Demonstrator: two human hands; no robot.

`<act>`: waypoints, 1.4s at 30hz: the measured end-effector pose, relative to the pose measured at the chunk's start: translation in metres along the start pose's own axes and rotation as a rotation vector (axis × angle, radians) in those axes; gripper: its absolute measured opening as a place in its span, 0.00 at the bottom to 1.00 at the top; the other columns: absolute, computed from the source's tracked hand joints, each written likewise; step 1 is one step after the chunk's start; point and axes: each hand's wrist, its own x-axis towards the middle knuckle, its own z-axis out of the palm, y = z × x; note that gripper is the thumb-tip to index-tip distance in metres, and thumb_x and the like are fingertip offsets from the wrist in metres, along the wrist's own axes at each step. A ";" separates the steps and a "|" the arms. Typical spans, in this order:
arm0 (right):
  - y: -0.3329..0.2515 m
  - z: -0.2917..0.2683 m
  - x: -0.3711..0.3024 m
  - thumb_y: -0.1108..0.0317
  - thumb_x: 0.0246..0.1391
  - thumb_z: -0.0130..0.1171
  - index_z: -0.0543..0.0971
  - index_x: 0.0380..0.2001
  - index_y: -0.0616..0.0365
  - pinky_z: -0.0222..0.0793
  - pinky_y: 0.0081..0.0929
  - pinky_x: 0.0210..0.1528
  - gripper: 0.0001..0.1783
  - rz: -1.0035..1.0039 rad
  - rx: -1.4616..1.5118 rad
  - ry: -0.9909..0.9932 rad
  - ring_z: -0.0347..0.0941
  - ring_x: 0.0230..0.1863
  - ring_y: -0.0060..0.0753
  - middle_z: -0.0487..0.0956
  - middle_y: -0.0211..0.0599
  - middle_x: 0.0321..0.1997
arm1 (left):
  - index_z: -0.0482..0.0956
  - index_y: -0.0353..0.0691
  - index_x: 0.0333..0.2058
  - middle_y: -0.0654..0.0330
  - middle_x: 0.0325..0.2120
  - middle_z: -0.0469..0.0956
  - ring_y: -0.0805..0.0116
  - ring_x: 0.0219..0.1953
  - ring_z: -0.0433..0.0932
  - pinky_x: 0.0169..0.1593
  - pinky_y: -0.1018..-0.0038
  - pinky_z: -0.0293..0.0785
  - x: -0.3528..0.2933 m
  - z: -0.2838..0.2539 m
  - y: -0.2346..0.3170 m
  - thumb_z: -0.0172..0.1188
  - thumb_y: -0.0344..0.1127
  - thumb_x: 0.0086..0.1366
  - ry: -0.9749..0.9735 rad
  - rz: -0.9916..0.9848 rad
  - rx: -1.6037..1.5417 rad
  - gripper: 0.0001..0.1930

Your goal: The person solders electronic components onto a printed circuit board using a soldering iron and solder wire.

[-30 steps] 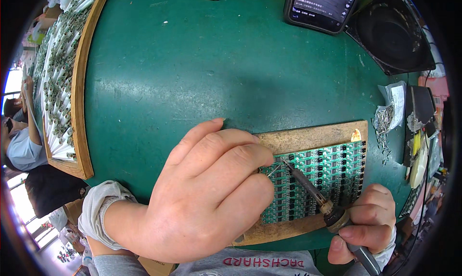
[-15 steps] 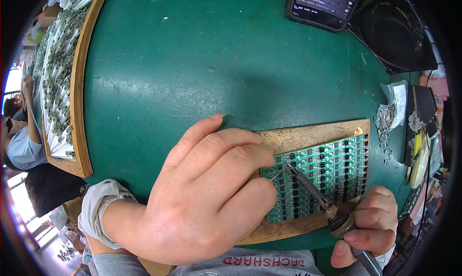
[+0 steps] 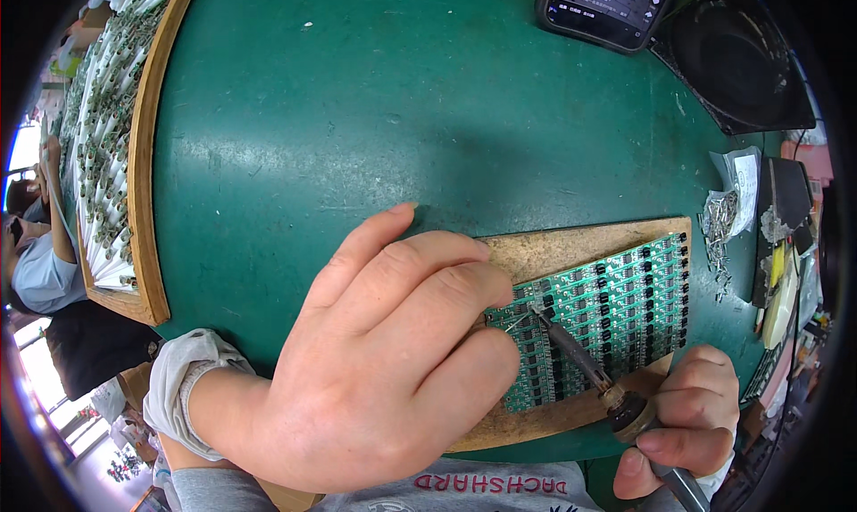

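Observation:
A green circuit board panel (image 3: 585, 320) with rows of small black parts lies tilted on a wooden board (image 3: 571, 247). My right hand (image 3: 687, 423) is wrapped round the handle of a soldering iron (image 3: 580, 358). The iron's tip meets the panel near its upper left corner. Reaching over the panel's left side, my left hand (image 3: 402, 351) has thumb and forefinger closed together, with the little finger stretched out. Thin metal wires show just beyond those fingertips, beside the iron's tip; what they belong to is hidden by the hand.
Along the left stands a wood-edged tray (image 3: 147, 155) of white strips with small parts. A phone (image 3: 598, 12) and a black square dish (image 3: 732, 57) are at the far right. Below them a clear bag (image 3: 736, 195) spills metal pins. Another person (image 3: 45, 258) sits beyond the tray.
The circuit board panel has turned slightly on the wooden board, its right end moving away from me. Both hands and the iron stay almost in place, with the tip still at the same corner.

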 end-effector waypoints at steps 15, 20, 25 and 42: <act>0.002 -0.002 -0.003 0.58 0.43 0.61 0.66 0.29 0.49 0.47 0.26 0.18 0.15 0.000 0.015 -0.013 0.55 0.12 0.23 0.61 0.24 0.14 | 0.70 0.40 0.20 0.54 0.32 0.77 0.53 0.40 0.77 0.53 0.51 0.63 0.000 0.001 0.002 0.62 0.25 0.37 0.022 0.005 0.027 0.10; 0.008 0.011 -0.006 0.58 0.43 0.61 0.66 0.29 0.49 0.46 0.26 0.18 0.15 -0.022 0.019 0.061 0.53 0.12 0.23 0.61 0.24 0.15 | 0.69 0.40 0.19 0.54 0.32 0.77 0.52 0.40 0.77 0.53 0.51 0.64 -0.003 0.004 -0.003 0.62 0.26 0.36 0.043 -0.015 0.064 0.10; 0.005 0.005 -0.009 0.57 0.43 0.60 0.66 0.29 0.49 0.46 0.26 0.18 0.16 -0.043 -0.002 0.069 0.54 0.13 0.23 0.60 0.25 0.15 | 0.68 0.40 0.18 0.53 0.31 0.77 0.52 0.39 0.78 0.52 0.50 0.64 0.001 0.001 -0.019 0.62 0.26 0.36 -0.046 0.336 0.287 0.11; 0.006 0.006 -0.010 0.56 0.42 0.60 0.66 0.29 0.48 0.46 0.26 0.19 0.15 -0.032 -0.003 0.057 0.53 0.14 0.23 0.60 0.24 0.14 | 0.69 0.40 0.18 0.55 0.30 0.77 0.54 0.38 0.78 0.51 0.52 0.66 -0.002 0.013 0.003 0.62 0.26 0.33 0.105 -0.021 0.104 0.11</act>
